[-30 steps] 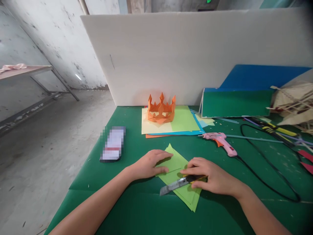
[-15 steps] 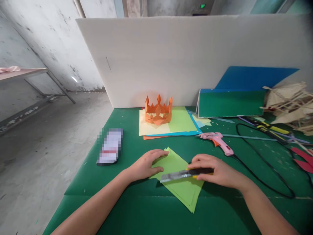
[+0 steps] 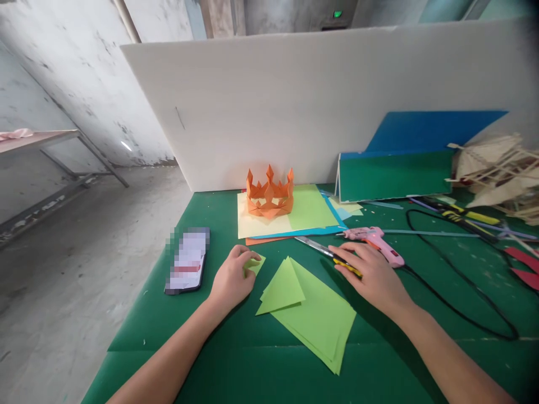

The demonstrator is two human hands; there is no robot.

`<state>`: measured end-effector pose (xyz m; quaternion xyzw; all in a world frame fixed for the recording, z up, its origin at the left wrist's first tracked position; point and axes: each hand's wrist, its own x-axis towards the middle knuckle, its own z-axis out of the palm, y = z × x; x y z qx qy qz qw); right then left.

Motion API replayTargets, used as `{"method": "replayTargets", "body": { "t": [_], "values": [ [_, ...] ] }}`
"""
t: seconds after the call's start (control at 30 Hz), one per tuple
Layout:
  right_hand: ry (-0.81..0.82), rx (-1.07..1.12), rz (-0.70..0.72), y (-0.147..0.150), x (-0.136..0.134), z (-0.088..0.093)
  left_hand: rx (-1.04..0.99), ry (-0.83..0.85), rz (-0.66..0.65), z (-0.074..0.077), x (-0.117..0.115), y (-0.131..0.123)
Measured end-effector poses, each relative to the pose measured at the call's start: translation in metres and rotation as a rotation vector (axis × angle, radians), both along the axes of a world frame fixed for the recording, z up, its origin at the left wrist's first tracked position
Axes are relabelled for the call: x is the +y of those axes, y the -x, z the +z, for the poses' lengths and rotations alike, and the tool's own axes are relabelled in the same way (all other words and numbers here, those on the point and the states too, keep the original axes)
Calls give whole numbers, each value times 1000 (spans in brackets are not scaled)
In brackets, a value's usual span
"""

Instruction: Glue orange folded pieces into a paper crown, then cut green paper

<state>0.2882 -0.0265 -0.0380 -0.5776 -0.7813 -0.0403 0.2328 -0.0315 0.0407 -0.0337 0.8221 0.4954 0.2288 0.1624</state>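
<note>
My left hand is curled around a small green paper piece, its fingers and thumb closed on it. Just right of that hand lie several green paper sheets, fanned at their lower corners, with a small green paper triangle on top at the left. My right hand has its fingers around the handle of a utility knife. The blade points up and left, close to the table, beyond the green sheets. Part of the handle is hidden under my fingers.
An orange paper crown stands on stacked coloured paper. A pink glue gun with a black cord lies beside my right hand. At left is a phone. Green board, tools and a stick model stand at right.
My right hand has moved the knife up and away from the green sheets, toward the glue gun. My left hand has shifted left with a small green piece, uncovering the triangle.
</note>
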Motion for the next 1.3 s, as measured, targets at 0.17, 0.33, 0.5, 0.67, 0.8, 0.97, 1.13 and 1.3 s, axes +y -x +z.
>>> {"method": "replayTargets", "body": {
  "t": [0.17, 0.33, 0.5, 0.67, 0.8, 0.97, 1.13, 1.3],
  "values": [
    [84, 89, 239, 31, -12, 4, 269, -20, -69, 15, -5, 6],
    [235, 80, 384, 47, -14, -5, 323, 20, -106, 28, -13, 5],
    [281, 66, 346, 47, -11, -9, 180, -122, -270, 16, -23, -12],
    [310, 68, 352, 44, -10, -10, 381, -139, -171, 8, -25, -18],
    [342, 87, 342, 42, -10, -10, 433, -132, 27, 17, -26, -20],
    [371, 110, 342, 41, -11, -10, 207, -70, -165, 9, -39, -25],
    [366, 109, 340, 40, -12, -10, 61, 55, -217, -4, -44, -27],
    [373, 116, 330, 40, -12, -9, -164, 91, -160, -1, -30, -26]
  ]
}}
